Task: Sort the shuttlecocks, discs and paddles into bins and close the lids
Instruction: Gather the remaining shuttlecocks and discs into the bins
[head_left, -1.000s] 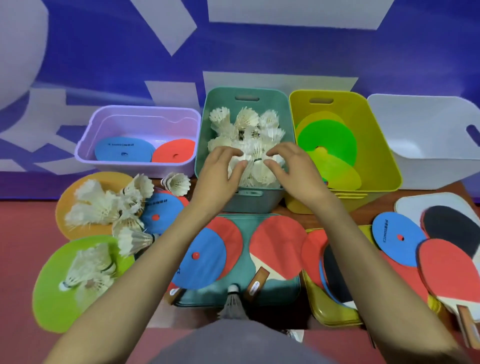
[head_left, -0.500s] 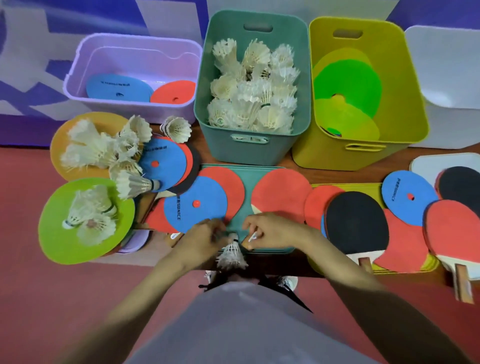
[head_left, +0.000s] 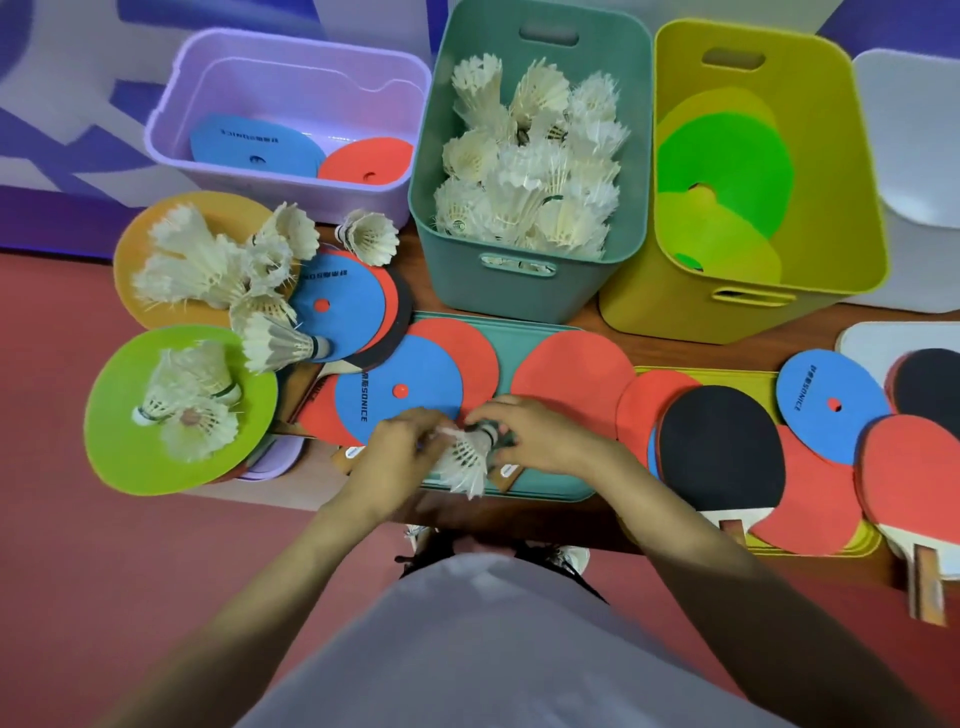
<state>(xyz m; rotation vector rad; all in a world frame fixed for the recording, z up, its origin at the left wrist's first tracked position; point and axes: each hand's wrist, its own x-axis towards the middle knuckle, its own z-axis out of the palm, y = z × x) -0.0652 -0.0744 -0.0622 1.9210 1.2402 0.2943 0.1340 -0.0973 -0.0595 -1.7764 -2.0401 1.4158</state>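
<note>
So both hands are bunched together at the near edge of the table (head_left: 810, 338), over the teal lid (head_left: 550, 486). The right hand (head_left: 543, 441) pinches the cork end of a single shuttlecock (head_left: 465, 462), and the left hand (head_left: 397, 452) has its fingers curled onto the feather skirt. Straight behind sits the teal bin (head_left: 519, 291), already heaped with shuttlecocks, lid off.

A sports hall: red court floor (head_left: 78, 545), purple-and-white wall (head_left: 62, 104) at the far side, paddles (head_left: 722, 452) and shuttlecocks (head_left: 530, 171).
</note>
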